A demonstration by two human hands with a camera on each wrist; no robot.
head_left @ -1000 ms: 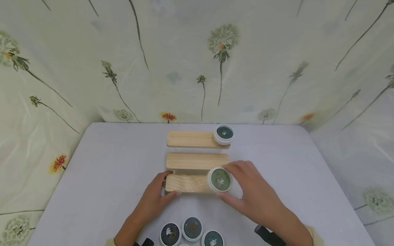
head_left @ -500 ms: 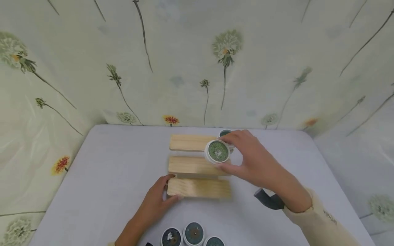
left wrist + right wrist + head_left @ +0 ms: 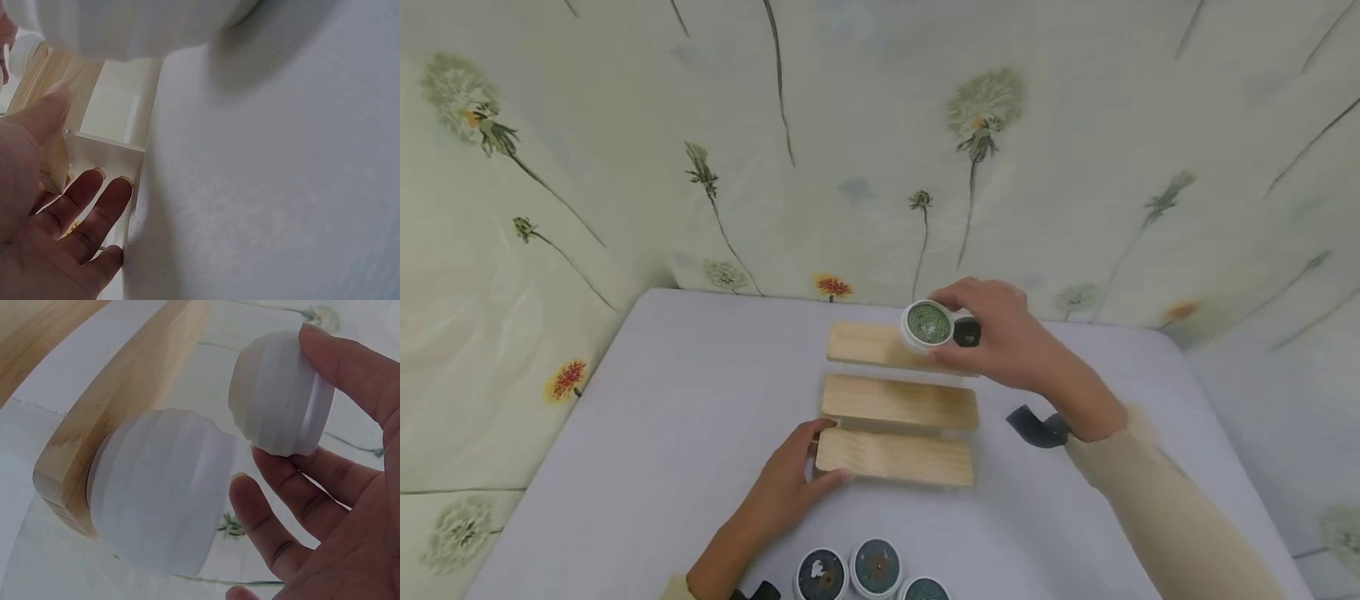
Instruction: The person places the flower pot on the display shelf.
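A three-step stand with pale wooden planks stands mid-table; its front plank (image 3: 895,457) has my left hand (image 3: 782,487) at the left end. The thumb lies along the plank's front, and two fingertips touch the white end bracket (image 3: 103,150) in the left wrist view. My right hand (image 3: 1011,337) holds a small white ribbed pot (image 3: 928,323) with a green, grainy top between thumb and fingers. This pot is above the back plank (image 3: 857,342). Beside it, a second white pot (image 3: 162,494) sits on that plank's right end, mostly hidden by my hand in the head view.
Between the back and front planks is the middle plank (image 3: 898,402), with nothing on it. Several white pots stand near the table's front, among them a dark-topped pot (image 3: 822,575) and a grey-green pot (image 3: 877,567). Flower-printed cloth (image 3: 850,208) hangs behind the table.
My right hand has carried the green-topped pot from the front plank up and back, past the middle plank, to the back plank. My left hand stays at the stand's left end.
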